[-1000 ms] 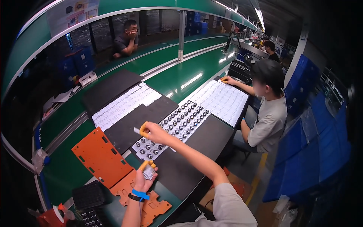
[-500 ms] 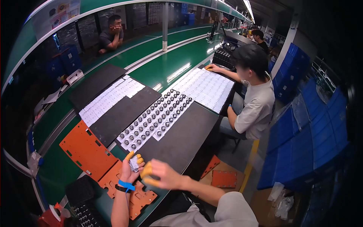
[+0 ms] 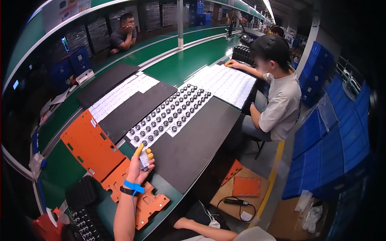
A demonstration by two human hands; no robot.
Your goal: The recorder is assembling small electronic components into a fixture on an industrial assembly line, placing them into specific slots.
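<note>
While black round parts [image 3: 170, 119] stand in rows near the green conveyor [image 3: 173, 64], I note the left hand [image 3: 138, 172], fingers curled around white pieces [image 3: 144, 162]. The right arm [image 3: 207, 230] has dropped; its fingers I cannot judge.

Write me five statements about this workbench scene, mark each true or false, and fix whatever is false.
1. The left hand holds small pale pieces. True.
2. The band nearest that hand is red. False: the band is blue.
3. The black parts stand in rows. True.
4. The large orange panel lies right of the black parts. False: the panel lies to their left.
5. The seated person on the right wears a pale shirt. True.
</note>
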